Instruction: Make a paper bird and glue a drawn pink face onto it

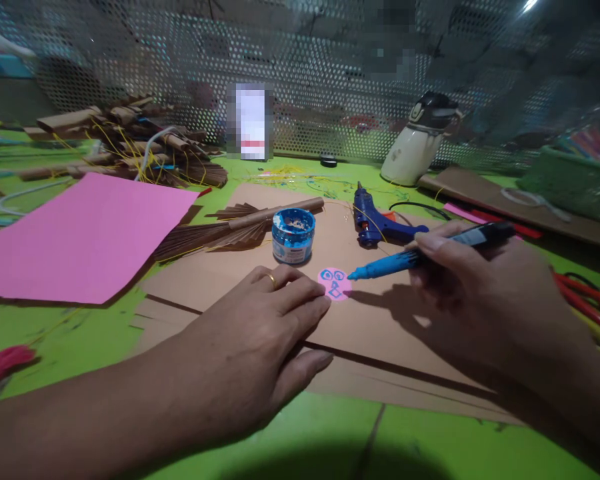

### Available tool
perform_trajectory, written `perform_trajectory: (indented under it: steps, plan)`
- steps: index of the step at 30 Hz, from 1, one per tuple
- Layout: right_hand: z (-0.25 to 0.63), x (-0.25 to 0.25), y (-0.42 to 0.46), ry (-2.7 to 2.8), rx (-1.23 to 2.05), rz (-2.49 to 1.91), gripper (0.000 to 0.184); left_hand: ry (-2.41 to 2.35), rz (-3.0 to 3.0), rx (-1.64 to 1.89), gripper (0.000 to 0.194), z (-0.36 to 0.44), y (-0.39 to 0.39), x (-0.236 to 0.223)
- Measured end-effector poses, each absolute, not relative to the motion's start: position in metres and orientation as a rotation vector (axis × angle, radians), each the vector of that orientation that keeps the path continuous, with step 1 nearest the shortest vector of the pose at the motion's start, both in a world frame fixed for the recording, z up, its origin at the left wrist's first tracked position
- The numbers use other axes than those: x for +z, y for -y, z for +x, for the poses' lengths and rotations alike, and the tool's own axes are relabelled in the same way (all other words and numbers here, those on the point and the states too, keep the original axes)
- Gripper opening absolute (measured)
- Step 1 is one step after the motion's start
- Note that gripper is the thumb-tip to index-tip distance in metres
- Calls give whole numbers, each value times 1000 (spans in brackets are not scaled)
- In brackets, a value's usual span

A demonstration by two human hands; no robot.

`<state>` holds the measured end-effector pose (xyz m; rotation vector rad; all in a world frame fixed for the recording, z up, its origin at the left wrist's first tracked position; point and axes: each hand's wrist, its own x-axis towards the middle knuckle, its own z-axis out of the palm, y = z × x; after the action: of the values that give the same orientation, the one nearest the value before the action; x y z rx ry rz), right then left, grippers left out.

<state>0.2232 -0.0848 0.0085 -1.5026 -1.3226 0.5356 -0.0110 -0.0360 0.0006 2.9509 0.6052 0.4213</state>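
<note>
A small pink paper circle (341, 291) lies on brown cardboard (380, 337), with two eyes and more facial shapes drawn on it in blue. The fingertips of my left hand (275, 327) rest on its left edge; that hand is open, palm down, thumb on the cardboard. My right hand (475, 280) is closed round a blue marker (393, 265). The marker's tip points left, close to the circle's right edge; whether it touches the paper I cannot tell. Just behind the left hand stands an open paint jar (293, 237) smeared with blue.
Behind the marker lies a blue glue gun (375, 220). A pink sheet (80, 240) and a folded brown paper fan (215, 230) are at left. Farther back are a pile of paper rolls (130, 140), a lit phone-like screen (251, 123) and a cream bottle (413, 150).
</note>
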Motion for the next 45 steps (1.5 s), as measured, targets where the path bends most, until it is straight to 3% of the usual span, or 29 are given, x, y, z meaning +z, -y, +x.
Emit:
perform_trajectory:
  steps: [6,17,20,27,35,45]
  plan:
    - [229,13,77,1011,730,-1241,20,-585,2902,387,31,-13,35,1]
    - [190,57,47,1338,914,-1181,31,-584,2926,442,28,-19,40,3]
    - [173,48,24,1444,850,-1294,35,-585,2942,485,29,-19,40,-2]
    - [166,26,-3,1793,494,-1389,23,-592,2963,487,26,-19,38,-6]
    - [178,43,16,1286,696,-1297,35,-607,2937,438,24,-20,40,-2]
    - [212,37,58,938,913,-1095,33,-626,2925,384,27,-21,43,1]
